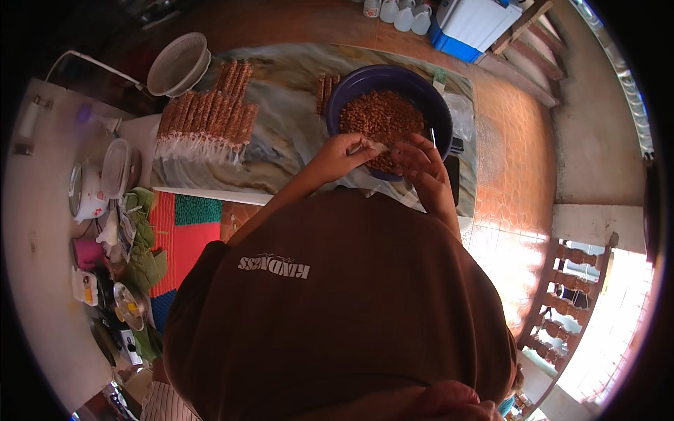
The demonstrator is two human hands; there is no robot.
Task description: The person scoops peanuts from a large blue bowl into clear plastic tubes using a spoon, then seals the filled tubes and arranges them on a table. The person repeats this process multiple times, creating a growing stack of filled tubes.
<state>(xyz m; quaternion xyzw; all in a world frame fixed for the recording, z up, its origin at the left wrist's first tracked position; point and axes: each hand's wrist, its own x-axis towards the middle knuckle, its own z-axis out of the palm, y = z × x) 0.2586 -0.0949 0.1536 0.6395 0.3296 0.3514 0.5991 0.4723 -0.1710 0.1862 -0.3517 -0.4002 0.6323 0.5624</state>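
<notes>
My left hand (345, 155) pinches a small, crumpled piece of clear plastic (375, 146), possibly a narrow bag, over the near rim of a purple basin (337, 92). Brown nuts, apparently peanuts (382, 113), fill much of the basin's bottom. My right hand (424, 168) is beside the plastic at the basin's near right, its fingers bent and partly apart. Whether it grips anything is not clear. A thin, shiny strip (433, 138) shows by its fingers. To the left lie many narrow clear bags packed with nuts (208, 118), side by side and partly stacked.
The marble-patterned table (284, 131) also bears several filled bags (326, 92) against the basin, a clear plastic bag (461, 116) and a dark flat object (452, 181). A pale plastic bowl (179, 66) stands at the back left. Beyond are plastic jugs (404, 18) and a blue-and-white cooler (474, 26).
</notes>
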